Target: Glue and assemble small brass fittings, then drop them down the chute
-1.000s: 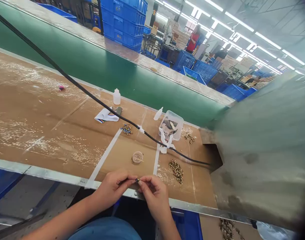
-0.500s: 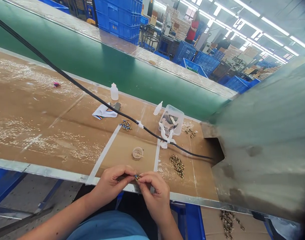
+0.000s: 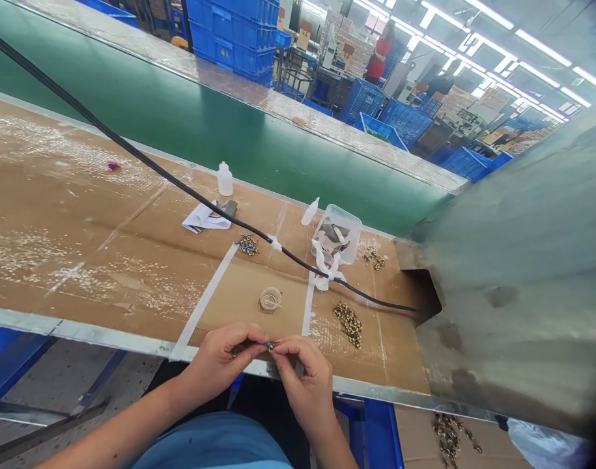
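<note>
Brown cardboard (image 3: 97, 215) is lining the workbench, seen from the head camera. Left hand (image 3: 219, 365) and right hand (image 3: 302, 384) are closing narrowly on one small blue-and-gold beaded piece (image 3: 271, 345), pinching it between their fingertips just above the bench's metal front edge; its exact form is too small to tell. White tape strips (image 3: 202, 303) are framing a clear round cup (image 3: 271, 299) just ahead of the hands. A heap of gold-and-dark beaded pieces (image 3: 349, 324) is lying to the right, near a clear plastic tub (image 3: 337, 234) and a white dropper bottle (image 3: 224, 180). A black cable (image 3: 180, 182) is crossing the bench. Green conveyor belting (image 3: 204, 130) and stacked blue crates (image 3: 232, 32) are standing beyond.
</note>
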A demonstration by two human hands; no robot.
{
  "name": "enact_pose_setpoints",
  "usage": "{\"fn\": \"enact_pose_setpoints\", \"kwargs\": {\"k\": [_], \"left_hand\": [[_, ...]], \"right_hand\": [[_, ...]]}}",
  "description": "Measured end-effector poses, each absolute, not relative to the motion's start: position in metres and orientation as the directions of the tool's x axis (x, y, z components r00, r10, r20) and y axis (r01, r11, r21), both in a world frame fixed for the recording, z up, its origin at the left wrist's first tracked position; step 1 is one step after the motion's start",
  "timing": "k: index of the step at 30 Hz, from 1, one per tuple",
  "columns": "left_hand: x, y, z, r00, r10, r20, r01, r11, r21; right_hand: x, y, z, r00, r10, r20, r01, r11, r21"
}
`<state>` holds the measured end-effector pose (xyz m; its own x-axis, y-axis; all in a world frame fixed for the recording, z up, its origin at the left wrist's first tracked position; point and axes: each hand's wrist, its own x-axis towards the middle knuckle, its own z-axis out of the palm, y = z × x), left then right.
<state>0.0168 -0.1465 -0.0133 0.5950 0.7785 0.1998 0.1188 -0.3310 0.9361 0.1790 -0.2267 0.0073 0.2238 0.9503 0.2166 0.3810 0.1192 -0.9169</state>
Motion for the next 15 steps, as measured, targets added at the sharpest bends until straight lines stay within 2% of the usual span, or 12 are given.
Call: {"fn": "enact_pose_setpoints", "kwargs": {"k": [4,7,11,15], "left_hand": [[0.016,-0.145,-0.009,0.586,0.797,0.149,0.152,-0.289,0.945],[0.011,-0.131,-0.005,0.507,0.852,0.126,0.261,-0.291,0.920],[0.001,-0.085,-0.001,0.358,0.919,0.163,0.465,-0.327,0.823],[0.001,-0.034,-0.004,0.283,0.934,0.220,0.535,-0.344,0.772]], "right_hand": [[0.188,-0.230,0.003,0.234,0.946,0.224,0.420,0.109,-0.901],[0.200,-0.233,-0.008,0.277,0.932,0.236,0.448,0.092,-0.889],[0.214,-0.236,-0.027,0.364,0.907,0.213,0.405,0.052,-0.913],[0.215,-0.234,-0.038,0.410,0.881,0.237,0.358,0.083,-0.930]]}}
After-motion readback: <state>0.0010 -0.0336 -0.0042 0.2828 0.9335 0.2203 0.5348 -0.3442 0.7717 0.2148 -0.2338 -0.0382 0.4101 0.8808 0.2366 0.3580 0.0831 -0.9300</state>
